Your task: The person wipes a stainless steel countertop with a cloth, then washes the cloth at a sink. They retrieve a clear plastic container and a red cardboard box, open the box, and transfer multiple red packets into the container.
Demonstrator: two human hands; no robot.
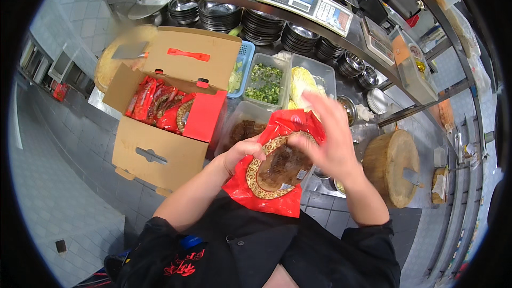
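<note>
My left hand [245,153] grips the left edge of a red vacuum-sealed food packet [280,168], held tilted in front of my chest. Through its clear window, framed by a gold patterned border, brown meat-like food shows, with small printed codes near the bottom. My right hand [334,144] is over the packet's upper right side, slightly blurred. Its thumb and fingers are spread apart; whether the thumb touches the film is unclear. Behind the packet, partly covered by it, stands a clear plastic tub [224,138] with dark brown pieces inside.
Left, an open cardboard box [160,156] holds several similar red packets [162,106]. Beyond are tubs of chopped green onions [264,82] and napa cabbage [302,82], plus stacked metal bowls [262,26]. A scale [304,4] sits on the shelf. Cleavers lie on round chopping blocks [390,168] at both sides.
</note>
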